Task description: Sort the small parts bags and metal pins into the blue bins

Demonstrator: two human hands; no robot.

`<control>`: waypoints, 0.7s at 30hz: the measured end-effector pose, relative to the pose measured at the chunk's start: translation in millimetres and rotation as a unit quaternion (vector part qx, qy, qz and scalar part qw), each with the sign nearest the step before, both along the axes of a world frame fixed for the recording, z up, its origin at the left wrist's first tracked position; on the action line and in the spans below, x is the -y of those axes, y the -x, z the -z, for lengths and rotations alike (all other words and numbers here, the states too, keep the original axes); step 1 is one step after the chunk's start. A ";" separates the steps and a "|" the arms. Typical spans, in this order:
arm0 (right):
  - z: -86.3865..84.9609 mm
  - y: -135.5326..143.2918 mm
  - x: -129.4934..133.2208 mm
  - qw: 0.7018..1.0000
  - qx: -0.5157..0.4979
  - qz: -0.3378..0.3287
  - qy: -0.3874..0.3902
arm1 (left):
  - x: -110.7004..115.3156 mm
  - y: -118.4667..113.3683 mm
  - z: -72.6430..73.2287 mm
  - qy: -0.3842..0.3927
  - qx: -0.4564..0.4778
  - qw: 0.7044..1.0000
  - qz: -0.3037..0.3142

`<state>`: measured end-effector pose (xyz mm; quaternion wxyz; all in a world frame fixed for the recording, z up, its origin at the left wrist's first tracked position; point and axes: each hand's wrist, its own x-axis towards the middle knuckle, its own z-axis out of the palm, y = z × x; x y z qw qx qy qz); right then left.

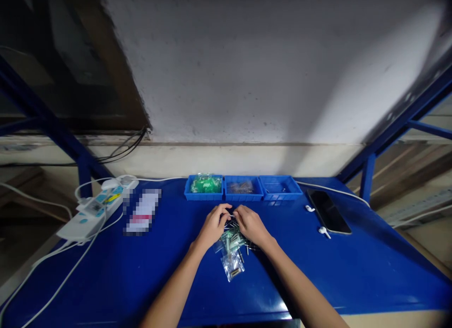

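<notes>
Over the middle of the blue table, my left hand (215, 223) and my right hand (250, 224) are close together, fingers bent inward. A small thin light-coloured piece (232, 216) shows between their fingertips; both hands seem to pinch it. Under and in front of the hands lies a pile of metal pins or screws and small clear packets (231, 241). Nearest me is a clear bag (233, 266) with small brass-coloured parts. Behind stand three blue bins: one with green packets (205, 184), one with clear bags (243, 187), and one nearly bare (280, 187).
A white power strip (97, 205) with cables and a pixelated sheet (143, 212) lie on the left of the table (141, 266). To the right are a black phone (329, 211) and two white earbuds (323, 231). A wall rises behind the table.
</notes>
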<state>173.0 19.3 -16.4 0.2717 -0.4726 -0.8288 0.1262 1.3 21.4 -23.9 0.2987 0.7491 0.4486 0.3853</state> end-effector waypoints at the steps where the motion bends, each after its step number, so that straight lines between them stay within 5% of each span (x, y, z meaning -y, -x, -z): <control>1: -0.5 -0.3 0.3 1.000 -0.003 -0.010 0.000 | -0.1 -0.1 0.3 -0.002 0.002 1.000 -0.004; 21: 1.3 -1.4 -1.5 0.998 -0.041 0.032 -0.024 | 0.7 1.6 -8.1 -0.056 -0.022 0.997 -0.044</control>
